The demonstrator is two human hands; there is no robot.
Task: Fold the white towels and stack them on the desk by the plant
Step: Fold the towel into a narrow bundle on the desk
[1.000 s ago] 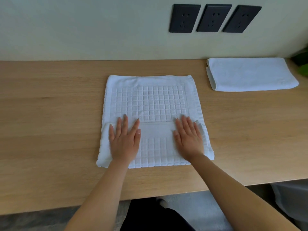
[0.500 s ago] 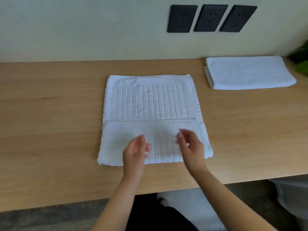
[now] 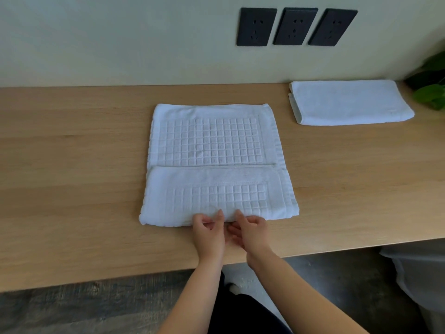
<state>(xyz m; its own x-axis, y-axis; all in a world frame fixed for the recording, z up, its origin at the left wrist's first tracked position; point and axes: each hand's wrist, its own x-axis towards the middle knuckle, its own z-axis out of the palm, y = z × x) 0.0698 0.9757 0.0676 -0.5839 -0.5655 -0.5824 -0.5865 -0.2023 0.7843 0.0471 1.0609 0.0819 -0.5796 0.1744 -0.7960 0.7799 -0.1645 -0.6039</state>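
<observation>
At towel (image 3: 216, 145), left hand (image 3: 209, 235), right hand (image 3: 254, 233) pinching

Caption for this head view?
Left hand and right hand pinch the near edge of a part-folded white grid-textured towel on a wooden desk.

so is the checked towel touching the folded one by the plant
Apart: the head view shows bare desk between the checked towel and the folded towel.

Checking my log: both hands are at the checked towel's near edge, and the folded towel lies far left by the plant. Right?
No: the head view shows the folded towel far right by the plant. The checked towel part holds.
</observation>
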